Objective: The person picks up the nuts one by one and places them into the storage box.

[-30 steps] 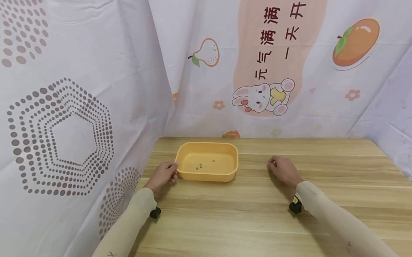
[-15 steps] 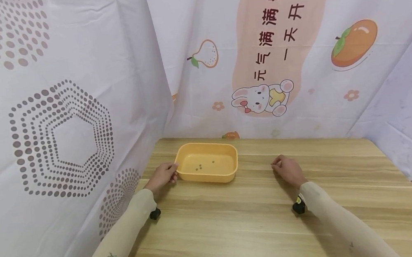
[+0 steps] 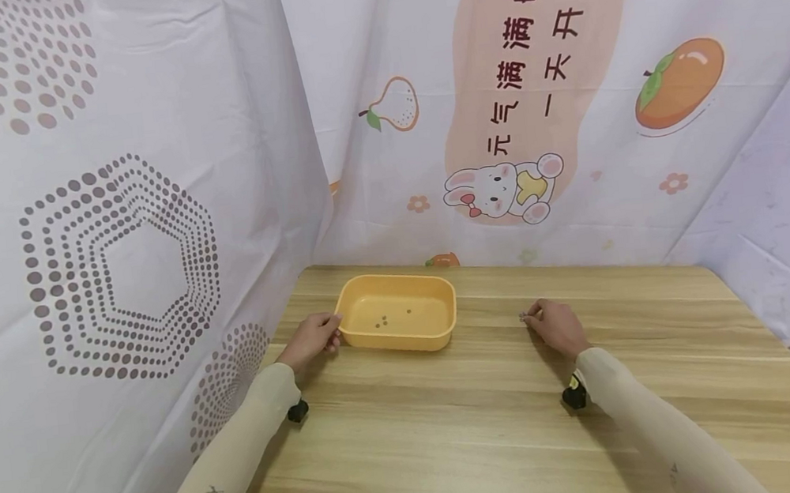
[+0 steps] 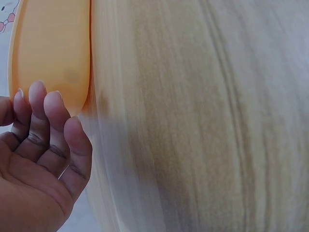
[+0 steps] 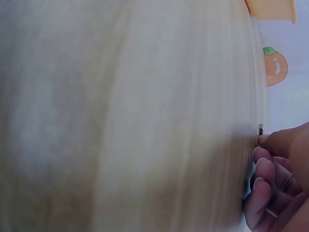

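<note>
A yellow-orange plastic tray (image 3: 400,336) stands near the back left of the wooden table, with several tiny dark metal pieces (image 3: 384,319) on its floor. My left hand (image 3: 311,339) holds the tray's left end, thumb at the rim and curled fingers against the outside, as the left wrist view shows (image 4: 43,159). To the right of the tray, my right hand (image 3: 557,326) is low over the table. Thumb and forefinger pinch a small shiny metal piece (image 5: 261,129), perhaps a nut, close to the tabletop; its exact shape is too small to tell.
The wood-grain table (image 3: 441,432) meets a printed white curtain (image 3: 392,215) at the back. Another curtain (image 3: 245,173) hangs close along the left side, beside my left arm. A pale patterned sheet (image 3: 779,225) borders the right side.
My right hand has shifted slightly right and the small metal piece now shows at its fingertips. The left hand and the tray keep their places; the head view has tilted very slightly.
</note>
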### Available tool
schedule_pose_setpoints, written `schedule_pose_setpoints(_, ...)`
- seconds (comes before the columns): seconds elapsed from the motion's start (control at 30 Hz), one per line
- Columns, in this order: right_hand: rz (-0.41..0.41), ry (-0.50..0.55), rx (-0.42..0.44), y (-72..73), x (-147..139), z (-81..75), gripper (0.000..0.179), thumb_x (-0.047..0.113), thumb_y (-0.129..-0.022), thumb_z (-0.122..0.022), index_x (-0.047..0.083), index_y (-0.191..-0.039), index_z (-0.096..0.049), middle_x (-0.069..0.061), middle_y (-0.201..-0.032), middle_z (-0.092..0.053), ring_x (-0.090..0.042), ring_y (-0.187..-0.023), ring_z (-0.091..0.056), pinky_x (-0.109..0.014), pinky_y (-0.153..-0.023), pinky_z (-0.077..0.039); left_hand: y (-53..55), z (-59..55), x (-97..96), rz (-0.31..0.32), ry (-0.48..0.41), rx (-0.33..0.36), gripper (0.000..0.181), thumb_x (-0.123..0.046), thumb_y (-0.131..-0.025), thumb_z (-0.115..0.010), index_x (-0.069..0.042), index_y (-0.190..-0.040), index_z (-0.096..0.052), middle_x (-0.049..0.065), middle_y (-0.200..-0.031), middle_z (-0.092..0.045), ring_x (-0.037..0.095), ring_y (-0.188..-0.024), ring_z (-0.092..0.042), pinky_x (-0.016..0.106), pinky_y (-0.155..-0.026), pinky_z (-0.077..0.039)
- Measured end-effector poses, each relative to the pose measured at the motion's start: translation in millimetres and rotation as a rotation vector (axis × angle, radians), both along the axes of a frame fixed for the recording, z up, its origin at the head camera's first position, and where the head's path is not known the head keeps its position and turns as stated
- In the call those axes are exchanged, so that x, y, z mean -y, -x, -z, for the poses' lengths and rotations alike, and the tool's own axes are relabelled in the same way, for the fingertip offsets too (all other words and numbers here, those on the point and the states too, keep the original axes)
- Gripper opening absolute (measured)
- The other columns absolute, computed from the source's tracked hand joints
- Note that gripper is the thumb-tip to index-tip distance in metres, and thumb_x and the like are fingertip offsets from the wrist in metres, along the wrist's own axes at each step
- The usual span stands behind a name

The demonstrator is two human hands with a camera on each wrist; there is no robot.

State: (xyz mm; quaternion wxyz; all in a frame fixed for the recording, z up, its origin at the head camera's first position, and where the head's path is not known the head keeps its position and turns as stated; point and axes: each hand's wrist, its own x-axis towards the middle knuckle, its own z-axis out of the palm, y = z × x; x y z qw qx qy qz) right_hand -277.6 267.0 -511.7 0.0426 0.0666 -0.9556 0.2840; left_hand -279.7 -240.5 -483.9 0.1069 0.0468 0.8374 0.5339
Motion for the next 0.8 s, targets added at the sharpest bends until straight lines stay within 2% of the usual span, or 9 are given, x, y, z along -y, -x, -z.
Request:
schedule_pose_setpoints(0.43,-0.039,-0.005,0.008,-1.2,3.0,-6.1,0.020,0.017,-0.105,-0.062,-0.002,-0.105,-0.067,-0.004,-0.079,-0.068,-0.016,-0.064,-0.057,-0.034,-0.057,-0.047,0.9,0.3,-1.3,-0.008,0.014,-0.001,0.037,-0.031,-0.112,-0.048,-0.001,-0.098,-0.065,0.008,-0.081,-0.064,0.017,-0.068,-0.060,0.028,-0.061,-0.053)
schedule_pose_setpoints(0.63,-0.053,-0.060,0.035,4.1,2.5,-7.6,0.025,0.019,-0.106,-0.061,-0.002,-0.097,-0.070,-0.002,-0.073,-0.066,-0.016,-0.059,-0.055,-0.034,-0.057,-0.047,2.1,1.6,-1.5,-0.005,0.010,0.006,0.037,-0.031,-0.112,-0.048,-0.001,-0.099,-0.064,0.008,-0.081,-0.064,0.018,-0.069,-0.060,0.028,-0.062,-0.053)
schedule_pose_setpoints(0.8,-0.084,-0.136,0.010,10.9,1.2,-4.8,0.026,0.018,-0.104,-0.062,0.000,-0.089,-0.072,0.000,-0.066,-0.062,-0.016,-0.056,-0.053,-0.034,-0.057,-0.046,3.6,3.8,0.0,-0.004,0.003,-0.003,0.038,-0.033,-0.111,-0.048,-0.001,-0.099,-0.064,0.008,-0.082,-0.063,0.015,-0.069,-0.060,0.027,-0.061,-0.053)
